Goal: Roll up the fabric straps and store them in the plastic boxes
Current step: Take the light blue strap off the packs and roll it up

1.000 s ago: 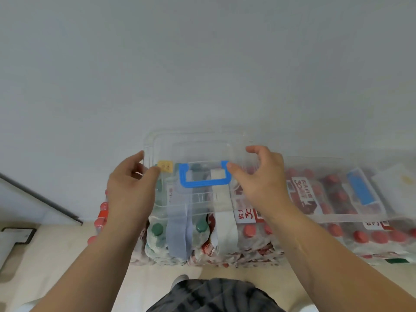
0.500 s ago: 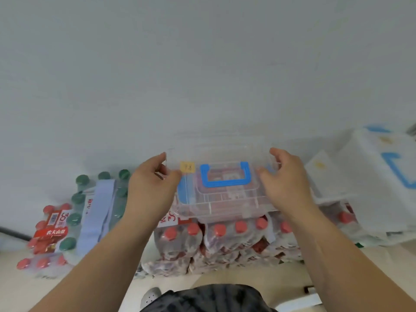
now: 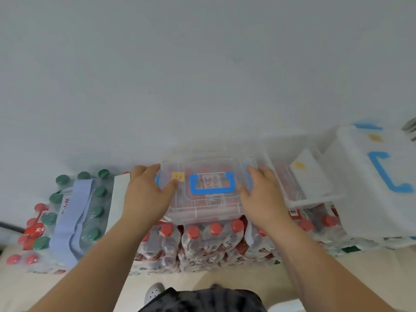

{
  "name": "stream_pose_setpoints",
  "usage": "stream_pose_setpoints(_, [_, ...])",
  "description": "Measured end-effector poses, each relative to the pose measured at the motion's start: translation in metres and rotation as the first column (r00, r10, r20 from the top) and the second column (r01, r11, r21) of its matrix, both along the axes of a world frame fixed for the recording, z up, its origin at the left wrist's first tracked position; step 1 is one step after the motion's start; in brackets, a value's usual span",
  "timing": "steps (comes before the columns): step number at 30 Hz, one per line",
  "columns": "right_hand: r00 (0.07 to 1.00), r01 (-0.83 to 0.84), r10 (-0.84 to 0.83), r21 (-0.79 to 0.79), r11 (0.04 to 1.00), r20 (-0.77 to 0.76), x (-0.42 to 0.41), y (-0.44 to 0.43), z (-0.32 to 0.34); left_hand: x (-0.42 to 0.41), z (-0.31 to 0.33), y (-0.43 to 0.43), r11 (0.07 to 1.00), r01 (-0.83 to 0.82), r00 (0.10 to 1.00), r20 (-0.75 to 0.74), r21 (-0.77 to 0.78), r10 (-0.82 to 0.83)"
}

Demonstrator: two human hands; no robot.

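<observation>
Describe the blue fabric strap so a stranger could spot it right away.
Along the wall stand shrink-wrapped bottle packs. Over the green-capped pack on the left drapes a pale blue strap. The white strap beside it differs only in colour.

Head-worn view, forward and down

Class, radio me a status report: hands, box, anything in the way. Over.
Left hand and right hand both grip clear box, lid on. Blue strap and white strap unrolled on bottle packs, left. Another box close on right.
</observation>
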State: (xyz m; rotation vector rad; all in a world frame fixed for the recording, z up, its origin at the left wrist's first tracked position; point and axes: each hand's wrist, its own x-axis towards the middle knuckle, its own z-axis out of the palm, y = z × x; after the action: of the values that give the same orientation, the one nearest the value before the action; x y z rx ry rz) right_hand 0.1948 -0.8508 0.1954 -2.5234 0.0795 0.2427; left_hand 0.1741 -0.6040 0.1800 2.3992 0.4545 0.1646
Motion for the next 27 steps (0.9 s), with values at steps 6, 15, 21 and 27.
stream_pose_setpoints(6, [0.998, -0.054, 0.055, -0.034, 0.998, 0.012, -0.004, -0.001, -0.005, 0.002, 0.003, 0.009, 1.0, -0.006, 1.0, 0.014, -0.01, 0.006])
stream_pose_setpoints(15, [0.998, 0.009, -0.01, 0.019, 1.0, 0.065, -0.007, 0.011, -0.013, 0.0, -0.007, 0.014, 1.0, 0.002, 1.0, 0.007, 0.001, -0.002])
stream_pose_setpoints(21, [0.983, 0.126, -0.145, 0.155, 0.98, 0.116, -0.012, 0.015, -0.018, -0.007, -0.013, 0.013, 0.915, -0.185, 0.983, -0.078, -0.36, 0.168])
stream_pose_setpoints(27, [0.959, 0.246, -0.275, 0.282, 0.927, 0.067, -0.015, 0.018, -0.022, -0.014, -0.014, 0.009, 0.736, -0.238, 0.971, -0.145, -0.634, 0.189])
